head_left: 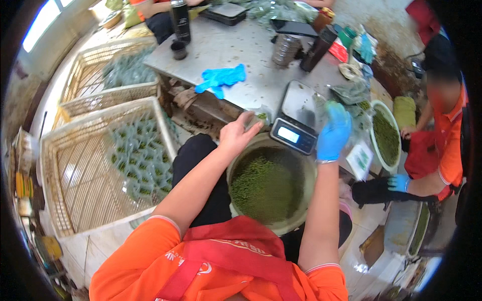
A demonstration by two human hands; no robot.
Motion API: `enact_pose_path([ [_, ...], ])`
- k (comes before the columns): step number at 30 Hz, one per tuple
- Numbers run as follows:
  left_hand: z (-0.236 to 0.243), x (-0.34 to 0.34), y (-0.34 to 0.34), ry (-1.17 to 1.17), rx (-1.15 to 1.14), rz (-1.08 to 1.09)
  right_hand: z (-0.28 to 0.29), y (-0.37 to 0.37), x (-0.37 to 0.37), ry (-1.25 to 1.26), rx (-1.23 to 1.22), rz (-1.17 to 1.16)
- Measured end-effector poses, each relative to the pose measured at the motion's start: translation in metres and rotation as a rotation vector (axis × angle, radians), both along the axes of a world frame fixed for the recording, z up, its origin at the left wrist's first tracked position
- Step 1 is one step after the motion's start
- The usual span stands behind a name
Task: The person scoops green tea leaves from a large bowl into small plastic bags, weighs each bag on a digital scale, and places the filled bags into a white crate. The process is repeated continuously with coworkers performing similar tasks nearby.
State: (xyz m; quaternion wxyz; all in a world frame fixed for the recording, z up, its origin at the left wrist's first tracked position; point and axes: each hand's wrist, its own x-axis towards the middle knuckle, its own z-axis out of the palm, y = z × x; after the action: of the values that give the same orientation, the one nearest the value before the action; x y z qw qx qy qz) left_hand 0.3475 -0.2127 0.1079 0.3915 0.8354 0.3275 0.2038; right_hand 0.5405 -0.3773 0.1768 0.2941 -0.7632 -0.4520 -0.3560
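My bare left hand [240, 132] is closed on a small clear plastic bag [262, 116] with a bit of green in it, by the table edge. To its right is a digital scale [299, 108] with a lit display. On the scale's far side from it, my right hand [333, 133] wears a blue glove and is raised. Its fingers are smeared by motion, so their grip is unclear. Several clear bags [351, 93] lie just beyond it. Below both hands, a round tub [230, 173] of small green tea-like granules [263, 185] stands between my knees.
At left are two cream plastic crates [50, 165], the nearer holding several filled bags [143, 155]. On the metal table [201, 55] lie a blue glove [221, 79], a black flask [181, 22] and a dark bottle [319, 47]. A co-worker [447, 135] sits right, near a green-filled basin [385, 135].
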Motion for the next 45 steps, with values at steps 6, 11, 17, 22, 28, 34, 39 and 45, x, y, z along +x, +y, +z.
enact_pose_path([
  [6,0.012,-0.095,0.044,-0.455,-0.004,0.232,-0.033,-0.027,-0.058,0.188,0.018,0.091],
  [11,0.041,-0.264,0.104,-0.100,0.201,0.713,-0.079,-0.083,-0.088,0.750,0.027,0.103],
  [17,-0.037,-0.416,0.193,0.089,0.248,1.042,-0.103,-0.089,-0.132,1.063,-0.028,0.197],
  [22,-0.149,-0.483,0.251,0.104,0.103,0.859,-0.105,-0.082,-0.134,0.933,-0.284,0.135],
  [28,-0.132,-0.411,0.244,0.282,0.102,0.727,-0.136,-0.106,-0.137,0.938,-0.632,-0.156],
  [34,-0.031,-0.263,0.166,0.145,0.447,0.506,-0.189,-0.112,-0.155,0.934,-0.824,-0.074],
  [39,0.016,-0.130,0.074,-0.152,0.487,0.062,-0.134,-0.102,-0.154,1.092,-0.476,-0.045],
  [45,0.017,-0.029,-0.009,-0.359,0.361,-0.167,-0.064,-0.083,-0.128,1.481,0.070,0.197],
])
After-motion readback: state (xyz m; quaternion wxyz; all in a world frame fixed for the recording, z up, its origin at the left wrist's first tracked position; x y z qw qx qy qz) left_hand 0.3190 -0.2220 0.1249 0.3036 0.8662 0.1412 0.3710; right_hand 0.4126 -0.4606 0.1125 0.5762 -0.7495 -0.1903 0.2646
